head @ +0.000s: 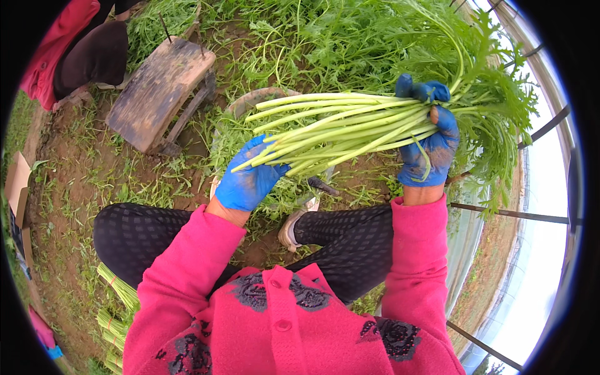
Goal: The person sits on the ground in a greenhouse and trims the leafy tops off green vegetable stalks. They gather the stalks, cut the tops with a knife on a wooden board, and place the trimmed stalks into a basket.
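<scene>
A bunch of leafy greens with long pale-green stems [347, 126] lies almost level in front of me, its feathery leaves [497, 112] spreading to the right. My right hand [429, 140], in a dirty blue glove, is closed around the stems just below the leaves. The thumb tip of that glove is torn. Against the cut stem ends is my left hand [253, 176], also blue-gloved. The stem ends cover part of its fingers, so whether they grip is hidden. Beneath the bunch, a round container's rim [253, 101] shows partly among loose greens.
A worn wooden stool [159, 93] stands ahead left, beside another person's dark-clad leg [96, 61]. Uncut greens [328, 42] grow ahead. Bundles tied with red bands [115, 323] lie at my left. A cardboard box [18, 187] sits far left; greenhouse bars [511, 214] run along the right.
</scene>
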A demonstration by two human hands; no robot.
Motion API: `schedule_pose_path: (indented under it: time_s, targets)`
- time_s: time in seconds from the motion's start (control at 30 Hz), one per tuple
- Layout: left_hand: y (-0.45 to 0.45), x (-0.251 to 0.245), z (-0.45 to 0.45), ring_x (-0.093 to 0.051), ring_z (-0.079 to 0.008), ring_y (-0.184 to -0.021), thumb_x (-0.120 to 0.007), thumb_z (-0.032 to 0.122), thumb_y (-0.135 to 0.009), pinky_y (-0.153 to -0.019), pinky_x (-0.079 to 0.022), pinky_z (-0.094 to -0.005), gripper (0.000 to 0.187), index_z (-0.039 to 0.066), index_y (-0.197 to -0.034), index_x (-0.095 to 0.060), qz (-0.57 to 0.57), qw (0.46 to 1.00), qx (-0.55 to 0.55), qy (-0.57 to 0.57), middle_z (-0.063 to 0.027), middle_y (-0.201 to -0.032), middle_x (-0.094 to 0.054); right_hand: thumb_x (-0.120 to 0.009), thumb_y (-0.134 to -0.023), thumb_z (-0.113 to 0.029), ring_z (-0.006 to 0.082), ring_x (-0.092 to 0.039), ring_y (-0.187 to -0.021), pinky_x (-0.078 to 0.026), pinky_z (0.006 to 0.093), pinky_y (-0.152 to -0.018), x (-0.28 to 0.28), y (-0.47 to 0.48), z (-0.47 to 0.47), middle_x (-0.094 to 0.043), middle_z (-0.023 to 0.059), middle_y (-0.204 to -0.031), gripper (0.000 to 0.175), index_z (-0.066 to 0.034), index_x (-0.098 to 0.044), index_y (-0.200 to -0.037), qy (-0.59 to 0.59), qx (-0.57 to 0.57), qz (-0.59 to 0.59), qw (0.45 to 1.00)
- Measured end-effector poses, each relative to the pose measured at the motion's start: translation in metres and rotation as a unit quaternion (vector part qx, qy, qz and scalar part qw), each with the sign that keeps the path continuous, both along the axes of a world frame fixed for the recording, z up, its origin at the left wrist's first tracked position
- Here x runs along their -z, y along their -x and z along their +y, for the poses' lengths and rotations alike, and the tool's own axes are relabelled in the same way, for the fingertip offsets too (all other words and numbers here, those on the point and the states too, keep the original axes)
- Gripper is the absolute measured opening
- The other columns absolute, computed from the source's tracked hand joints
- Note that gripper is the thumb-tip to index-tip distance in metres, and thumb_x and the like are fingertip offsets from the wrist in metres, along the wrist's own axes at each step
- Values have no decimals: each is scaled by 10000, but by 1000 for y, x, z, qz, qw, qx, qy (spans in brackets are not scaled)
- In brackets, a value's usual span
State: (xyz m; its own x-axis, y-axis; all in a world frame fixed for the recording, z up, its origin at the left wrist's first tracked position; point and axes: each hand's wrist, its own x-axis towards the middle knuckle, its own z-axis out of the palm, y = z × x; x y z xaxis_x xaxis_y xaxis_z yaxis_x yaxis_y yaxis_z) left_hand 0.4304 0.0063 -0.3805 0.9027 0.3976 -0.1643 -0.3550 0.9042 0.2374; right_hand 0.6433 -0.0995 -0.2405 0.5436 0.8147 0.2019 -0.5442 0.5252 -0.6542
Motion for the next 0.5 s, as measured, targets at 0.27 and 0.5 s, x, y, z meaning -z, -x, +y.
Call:
schedule_pose_path:
  time_s: [0.27,0.5]
  targets:
    - [14,-42,44,-607,-119,-793,-693,182,-766,-724,-476,-244,565,2,-1265,-500,69,918,-52,-387,-126,-1321,-504,-628,-617,54,88,-457,-636,-402,324,-896,-15,2,-15,-427,-27,-661,301,-163,-448,-723,-84,-129,47,987]
    - [-22,-70,31,-530,-63,-684,-682,159,-778,-661,-464,-252,534,100,-1284,-521,-74,842,158,-511,-37,-924,-669,-691,-653,7,315,-584,-890,-465,455,-908,1,10,-10,-542,45,-718,287,-157,-472,-737,-2,-229,20,973]
